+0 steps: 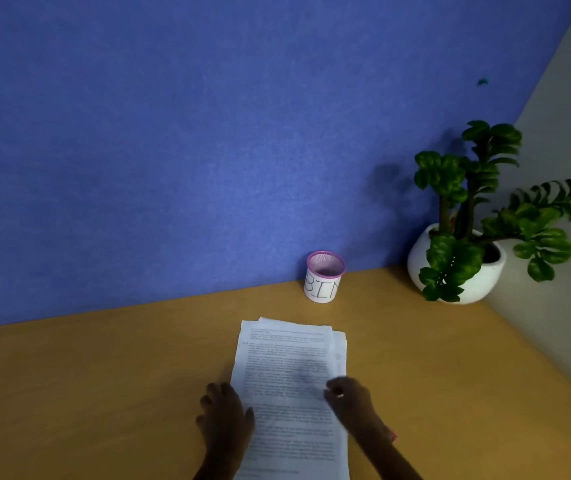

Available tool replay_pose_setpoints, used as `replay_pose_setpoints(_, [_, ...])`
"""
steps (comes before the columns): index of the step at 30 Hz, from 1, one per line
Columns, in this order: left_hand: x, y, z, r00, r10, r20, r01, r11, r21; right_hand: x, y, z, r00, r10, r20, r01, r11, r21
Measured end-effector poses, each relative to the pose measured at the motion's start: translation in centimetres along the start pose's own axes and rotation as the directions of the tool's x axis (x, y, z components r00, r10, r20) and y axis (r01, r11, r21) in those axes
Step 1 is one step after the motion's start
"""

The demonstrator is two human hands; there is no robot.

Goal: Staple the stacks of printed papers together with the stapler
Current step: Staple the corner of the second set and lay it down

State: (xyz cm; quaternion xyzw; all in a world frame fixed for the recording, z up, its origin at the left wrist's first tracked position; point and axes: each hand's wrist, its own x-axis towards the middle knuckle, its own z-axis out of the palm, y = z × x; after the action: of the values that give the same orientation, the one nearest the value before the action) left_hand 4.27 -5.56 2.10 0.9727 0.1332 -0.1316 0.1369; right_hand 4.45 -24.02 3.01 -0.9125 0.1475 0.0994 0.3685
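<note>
A stack of printed papers (289,382) lies on the wooden desk (104,393), its sheets slightly fanned at the top and right edges. My left hand (225,417) rests flat against the stack's left edge, fingers apart. My right hand (349,400) sits on the right edge with its fingers curled onto the sheets. A small pink-red object (393,436) peeks out beside my right forearm; I cannot tell what it is. No stapler is plainly in view.
A white cup with a pink mesh rim, labelled BIN (323,277), stands at the back against the blue partition (207,133). A green plant in a white round pot (457,261) fills the back right corner.
</note>
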Motion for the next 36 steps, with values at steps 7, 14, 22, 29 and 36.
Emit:
replay_pose_setpoints(7, [-1.2,0.0,0.7,0.999,-0.041,-0.022,0.04,0.999,-0.031,-4.9,0.2,3.4,0.998,0.063,0.03,-0.051,0.95,-0.308])
replay_pose_setpoints(14, [-1.9,-0.1,0.2,0.996,-0.075,0.055,0.088,0.948,-0.306,-5.4,-0.2,3.0,0.995,0.097,0.015,-0.083,0.918,-0.387])
replay_pose_setpoints(22, [-0.1,-0.8,0.1,0.985,0.02,0.174,0.096,0.767,-0.634,-5.6,0.3,3.4,0.998,0.061,-0.017,-0.062,0.918,-0.391])
replay_pose_setpoints(29, [0.4,-1.5,1.0,0.987,0.117,0.107,0.024,0.556,-0.831,-5.1,1.9,3.0,0.996,-0.014,-0.085,-0.002,0.984,-0.177])
replay_pose_setpoints(36, [-0.2,-3.3,-1.2,0.973,0.229,-0.017,-0.069,0.221,-0.973,-3.7,0.0,0.6,0.982,0.044,-0.183,0.039,0.903,0.428])
